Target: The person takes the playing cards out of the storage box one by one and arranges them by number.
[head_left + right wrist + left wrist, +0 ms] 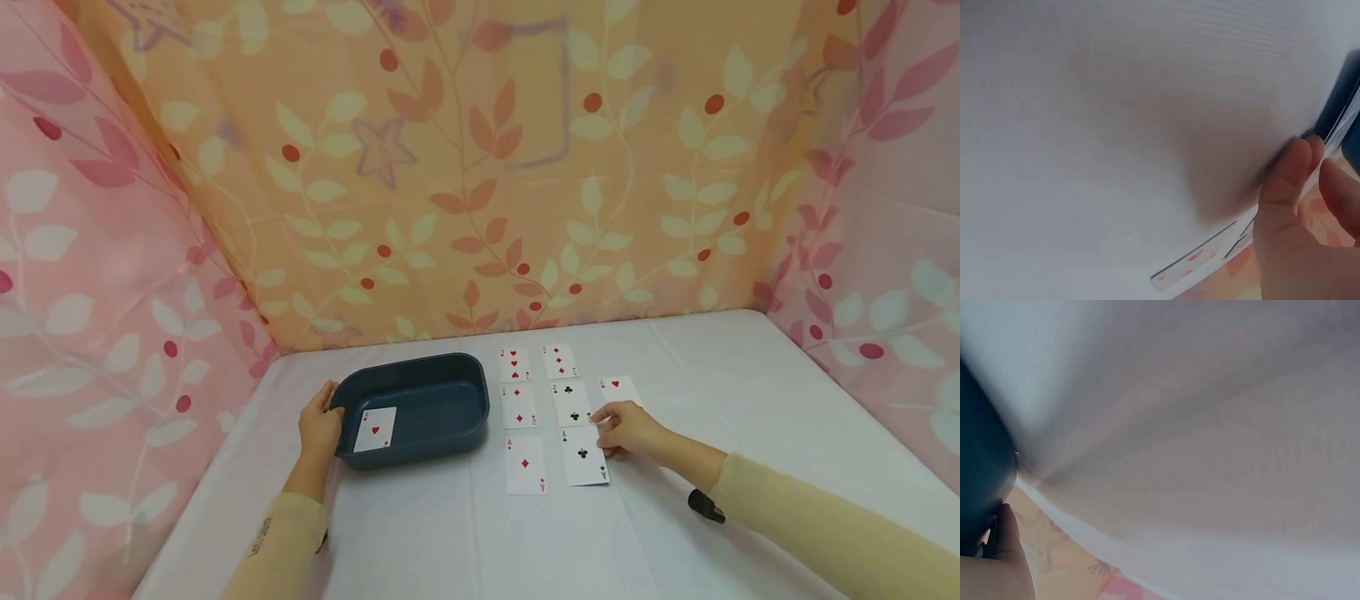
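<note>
At the left, my left hand (319,425) grips the near-left rim of a dark blue rectangular tray (450,446); its thumb hooks over the wall. In the left wrist view the hand (1007,562) lies against the tray's side (982,456). An ace of hearts (375,430) lies face up inside the tray. My right hand (630,429) is at the right edge of the ace of clubs (582,457), fingers bent and fingertips touching down there. A gap shows between thumb and finger in the right wrist view. The hand partly covers a two of hearts (617,387).
Other face-up cards lie right of the tray: ace of diamonds (525,467), two of diamonds (517,405), two of clubs (570,402), three of hearts (514,365) and three of diamonds (558,362). A white cloth covers the table (420,533); patterned curtains (465,167) stand around it.
</note>
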`<state>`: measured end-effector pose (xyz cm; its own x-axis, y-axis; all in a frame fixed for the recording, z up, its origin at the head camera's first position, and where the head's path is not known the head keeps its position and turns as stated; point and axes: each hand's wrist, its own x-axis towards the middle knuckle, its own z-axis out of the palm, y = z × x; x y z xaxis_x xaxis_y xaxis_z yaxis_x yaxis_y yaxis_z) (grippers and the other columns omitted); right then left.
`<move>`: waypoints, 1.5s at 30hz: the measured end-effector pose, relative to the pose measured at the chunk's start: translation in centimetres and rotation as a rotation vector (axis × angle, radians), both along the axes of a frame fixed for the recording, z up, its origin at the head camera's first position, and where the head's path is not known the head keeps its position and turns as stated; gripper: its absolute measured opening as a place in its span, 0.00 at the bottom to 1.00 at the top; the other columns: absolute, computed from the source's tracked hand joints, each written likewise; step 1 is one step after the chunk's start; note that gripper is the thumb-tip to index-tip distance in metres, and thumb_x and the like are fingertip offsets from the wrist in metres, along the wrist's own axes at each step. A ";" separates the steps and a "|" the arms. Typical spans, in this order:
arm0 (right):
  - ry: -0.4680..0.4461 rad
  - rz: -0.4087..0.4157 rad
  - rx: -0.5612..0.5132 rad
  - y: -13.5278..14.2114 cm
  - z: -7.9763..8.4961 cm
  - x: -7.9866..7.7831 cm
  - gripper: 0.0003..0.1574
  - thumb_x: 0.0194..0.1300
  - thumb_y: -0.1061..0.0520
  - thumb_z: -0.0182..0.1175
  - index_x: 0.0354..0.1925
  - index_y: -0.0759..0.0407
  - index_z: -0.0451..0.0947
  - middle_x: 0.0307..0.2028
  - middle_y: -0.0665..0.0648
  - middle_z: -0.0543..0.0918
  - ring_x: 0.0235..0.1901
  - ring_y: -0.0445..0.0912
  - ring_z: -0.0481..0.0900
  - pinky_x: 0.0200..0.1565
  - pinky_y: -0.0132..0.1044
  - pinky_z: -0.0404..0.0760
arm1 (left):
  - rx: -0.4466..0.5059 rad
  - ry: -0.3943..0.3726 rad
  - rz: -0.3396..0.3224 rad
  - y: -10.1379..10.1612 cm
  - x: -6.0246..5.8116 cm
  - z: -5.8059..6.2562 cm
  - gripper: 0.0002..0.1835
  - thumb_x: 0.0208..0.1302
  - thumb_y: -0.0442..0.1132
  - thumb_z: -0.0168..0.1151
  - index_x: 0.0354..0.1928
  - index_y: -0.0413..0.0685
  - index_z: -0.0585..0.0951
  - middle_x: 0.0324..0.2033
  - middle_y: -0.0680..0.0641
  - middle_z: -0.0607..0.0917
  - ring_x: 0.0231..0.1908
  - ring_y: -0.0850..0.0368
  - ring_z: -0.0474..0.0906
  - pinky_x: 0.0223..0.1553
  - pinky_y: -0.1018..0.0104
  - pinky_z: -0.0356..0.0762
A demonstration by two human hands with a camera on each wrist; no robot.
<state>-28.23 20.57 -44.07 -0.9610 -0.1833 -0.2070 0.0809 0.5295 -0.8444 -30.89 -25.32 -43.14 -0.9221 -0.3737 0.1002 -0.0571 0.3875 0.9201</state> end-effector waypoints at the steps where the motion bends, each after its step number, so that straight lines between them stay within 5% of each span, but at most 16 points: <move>1: 0.005 -0.005 0.012 -0.1 0.1 0.0 0.21 0.54 0.74 0.61 0.49 0.77 0.72 0.25 0.57 0.78 0.20 0.44 0.78 0.24 0.34 0.80 | 0.007 -0.001 0.001 -0.1 0.1 0.0 0.32 0.65 0.23 0.46 0.72 0.34 0.57 0.68 0.37 0.63 0.72 0.44 0.51 0.72 0.53 0.46; 9: 0.081 0.009 0.013 -1.5 1.7 -1.0 0.21 0.57 0.71 0.61 0.50 0.75 0.72 0.24 0.57 0.77 0.21 0.44 0.77 0.25 0.35 0.80 | 0.036 0.000 -0.011 -0.5 0.3 0.3 0.31 0.67 0.23 0.44 0.73 0.34 0.55 0.69 0.37 0.61 0.72 0.45 0.51 0.72 0.56 0.45; 18: 0.060 0.024 -0.308 -7.1 3.6 -2.1 0.21 0.64 0.66 0.60 0.54 0.73 0.71 0.36 0.68 0.82 0.29 0.45 0.82 0.36 0.37 0.84 | 0.031 0.031 -0.001 -0.2 -0.1 0.5 0.31 0.65 0.21 0.45 0.71 0.32 0.58 0.68 0.35 0.63 0.71 0.44 0.54 0.71 0.56 0.49; 30: 0.082 0.101 -0.630 -17.1 3.0 -2.9 0.21 0.66 0.68 0.58 0.56 0.73 0.71 0.35 0.58 0.84 0.30 0.42 0.83 0.37 0.37 0.84 | 0.006 0.015 -0.001 0.2 -0.2 0.1 0.31 0.65 0.22 0.44 0.71 0.32 0.58 0.68 0.35 0.64 0.71 0.43 0.55 0.71 0.54 0.50; 38: 0.160 0.190 -0.438 -23.1 2.3 -3.4 0.19 0.63 0.64 0.63 0.52 0.68 0.75 0.31 0.57 0.83 0.30 0.45 0.83 0.32 0.35 0.82 | 0.033 0.030 0.007 0.1 -0.3 -0.2 0.31 0.64 0.21 0.45 0.71 0.32 0.59 0.67 0.35 0.64 0.70 0.43 0.56 0.71 0.55 0.50; 45: 0.122 0.333 -0.190 -27.1 1.6 -4.7 0.34 0.63 0.58 0.65 0.64 0.66 0.68 0.32 0.58 0.79 0.33 0.55 0.82 0.34 0.36 0.80 | 0.030 0.037 0.018 0.3 0.0 -0.2 0.31 0.64 0.21 0.45 0.71 0.31 0.59 0.67 0.34 0.65 0.70 0.44 0.56 0.71 0.55 0.50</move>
